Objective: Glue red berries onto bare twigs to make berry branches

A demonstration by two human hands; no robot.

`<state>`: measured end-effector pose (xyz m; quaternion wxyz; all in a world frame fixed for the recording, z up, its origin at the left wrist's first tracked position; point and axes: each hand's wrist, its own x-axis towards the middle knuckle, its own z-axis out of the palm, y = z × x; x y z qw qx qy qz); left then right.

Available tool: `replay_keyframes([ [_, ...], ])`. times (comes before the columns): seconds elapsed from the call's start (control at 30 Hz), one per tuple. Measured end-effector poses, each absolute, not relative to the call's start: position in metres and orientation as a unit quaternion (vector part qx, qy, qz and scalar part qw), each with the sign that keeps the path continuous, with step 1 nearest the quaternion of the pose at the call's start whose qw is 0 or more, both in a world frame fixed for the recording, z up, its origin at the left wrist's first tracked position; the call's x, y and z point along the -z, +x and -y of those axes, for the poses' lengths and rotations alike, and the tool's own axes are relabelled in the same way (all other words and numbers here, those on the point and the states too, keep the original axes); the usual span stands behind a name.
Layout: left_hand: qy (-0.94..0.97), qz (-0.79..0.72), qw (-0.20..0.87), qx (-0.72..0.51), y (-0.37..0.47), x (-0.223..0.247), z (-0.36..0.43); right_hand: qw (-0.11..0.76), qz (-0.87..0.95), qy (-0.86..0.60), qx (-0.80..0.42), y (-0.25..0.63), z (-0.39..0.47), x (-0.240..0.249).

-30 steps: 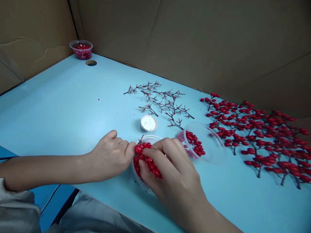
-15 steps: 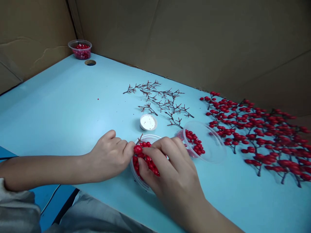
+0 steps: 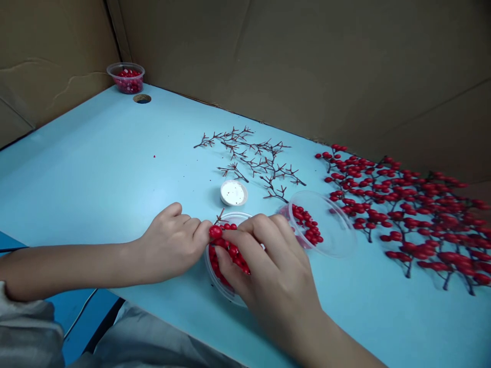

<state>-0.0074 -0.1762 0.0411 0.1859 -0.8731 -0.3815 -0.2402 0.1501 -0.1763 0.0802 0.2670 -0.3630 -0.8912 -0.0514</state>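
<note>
Shines like smooth, glossy plastic on the berry [image 3: 215, 232]; turns duller and rougher along the sprig [image 3: 220, 219] and the twigs [image 3: 232, 137]. Looks like thin, clear, shiny plastic at the bowl [image 3: 226, 295], lid [image 3: 341, 232] and tub [image 3: 126, 77]. Gleams softly, smooth as laminate, across the counter [image 3: 95, 168]; goes matt, creased cardboard at the wall [image 3: 307, 66] and matt, wrinkled cloth on sleeve [image 3: 28, 329] and trousers [image 3: 153, 337].

Brown cardboard walls [image 3: 326, 66] behind pale-blue table [image 3: 76, 179]

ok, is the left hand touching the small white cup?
Apart. In the head view, blue tabletop shows between the left hand and the small white cup.
</note>
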Motion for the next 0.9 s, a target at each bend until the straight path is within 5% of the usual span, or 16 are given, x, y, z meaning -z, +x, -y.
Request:
replay_keyframes([
  [0.23, -0.861, 0.434, -0.005, 0.263, -0.018, -0.051, 0.163, 0.293, 0.883, -0.355, 0.094, 0.177, 0.178, -0.107],
  [0.47, -0.814, 0.489, -0.184, 0.255, -0.019, -0.05, 0.151, -0.012, 0.932, -0.362, 0.019, 0.177, 0.166, -0.084],
  [0.57, -0.809, 0.472, -0.234, 0.262, -0.017, -0.047, 0.151, -0.075, 0.926, -0.369, 0.008, 0.168, 0.162, -0.069],
  [0.9, -0.842, 0.309, -0.332, 0.294, -0.017, -0.044, 0.157, -0.017, 0.928, -0.371, 0.011, 0.166, 0.158, -0.055],
])
